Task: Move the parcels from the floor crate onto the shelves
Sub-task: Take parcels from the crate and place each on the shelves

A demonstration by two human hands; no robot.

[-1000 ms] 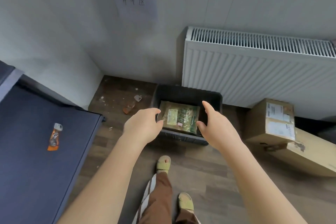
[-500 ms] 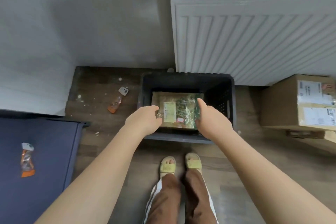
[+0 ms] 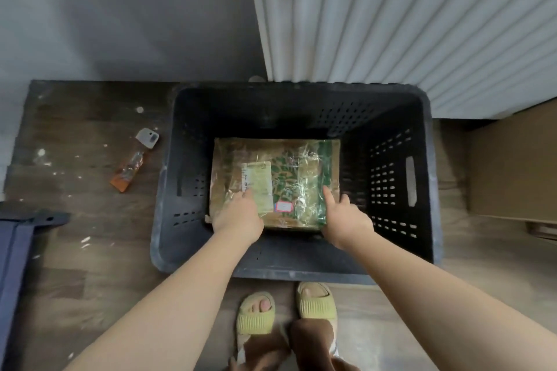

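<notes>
A dark plastic crate (image 3: 422, 178) stands on the floor below me. Inside it lies a flat brown parcel (image 3: 289, 169) wrapped in clear film, with a green leaf print and a pale label. My left hand (image 3: 239, 215) rests on the parcel's near left part, fingers spread on the film. My right hand (image 3: 345, 218) touches its near right edge, index finger on top and thumb out to the side. Neither hand has closed around the parcel. No shelf surface shows apart from a blue edge at the left.
A white radiator (image 3: 407, 15) hangs on the wall just behind the crate. A cardboard box (image 3: 515, 166) stands to the right. An orange packet (image 3: 132, 161) lies on the floor at the left. A blue furniture edge (image 3: 15, 250) sits at far left. My feet (image 3: 286, 307) are against the crate.
I have bent down toward the crate, so it fills the view. Both hands went from above the rim down into the crate and now touch the parcel.
</notes>
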